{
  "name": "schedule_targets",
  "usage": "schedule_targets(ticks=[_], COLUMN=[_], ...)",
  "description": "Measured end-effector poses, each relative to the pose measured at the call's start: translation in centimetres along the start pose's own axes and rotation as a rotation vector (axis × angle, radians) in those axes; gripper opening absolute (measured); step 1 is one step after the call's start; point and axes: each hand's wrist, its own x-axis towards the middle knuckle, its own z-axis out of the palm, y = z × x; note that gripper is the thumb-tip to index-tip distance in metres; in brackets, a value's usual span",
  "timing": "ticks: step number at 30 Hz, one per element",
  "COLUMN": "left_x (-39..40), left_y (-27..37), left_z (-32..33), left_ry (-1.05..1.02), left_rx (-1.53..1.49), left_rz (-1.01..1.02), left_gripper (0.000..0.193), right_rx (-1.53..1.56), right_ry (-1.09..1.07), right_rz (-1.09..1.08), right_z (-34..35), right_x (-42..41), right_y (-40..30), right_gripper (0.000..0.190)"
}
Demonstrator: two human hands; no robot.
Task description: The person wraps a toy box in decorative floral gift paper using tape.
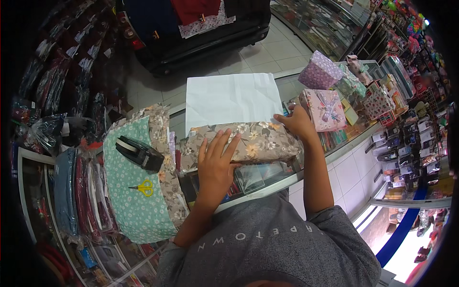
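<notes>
My left hand (216,168) lies with fingers spread on floral brown wrapping paper (252,141). The paper is folded over along its near side, and its white underside (231,98) stretches beyond the fold. At the paper's right edge is my right hand (300,123). Its thumb rests by the white edge and its other fingers are curled and partly hidden, so a grip cannot be made out. Whatever the folded part covers is hidden. To the left, a black tape dispenser (140,153) and small yellow-handled scissors (144,187) lie on green daisy-patterned paper (132,211).
Beneath the work is a glass display counter (267,192). Wrapped boxes stand on its right: a pink one with a bow (324,109) and a purple one (320,70). Bagged clothes (84,193) stand at left. A dark vehicle (200,43) is parked beyond the counter.
</notes>
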Motion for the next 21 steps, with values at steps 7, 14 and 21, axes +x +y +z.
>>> schedule_targets(ticks=[7,14,21], left_x=[-0.2,-0.1,-0.2], left_y=[0.0,0.1,0.2], left_z=[0.1,0.2,0.5], left_ry=[-0.007,0.015,0.030], left_rx=[0.011,0.019,0.029], left_rz=[0.010,-0.014,-0.013], left_gripper=[0.074,0.074,0.072], right_rx=[0.047,0.065,-0.051], right_ry=[-0.088,0.009,0.129], right_rz=[0.002,-0.070,-0.144], right_z=[-0.6,-0.5,-0.7], right_x=[-1.4,-1.3,-1.0], right_y=[-2.0,-1.6,-3.5], right_gripper=[0.046,0.034,0.040])
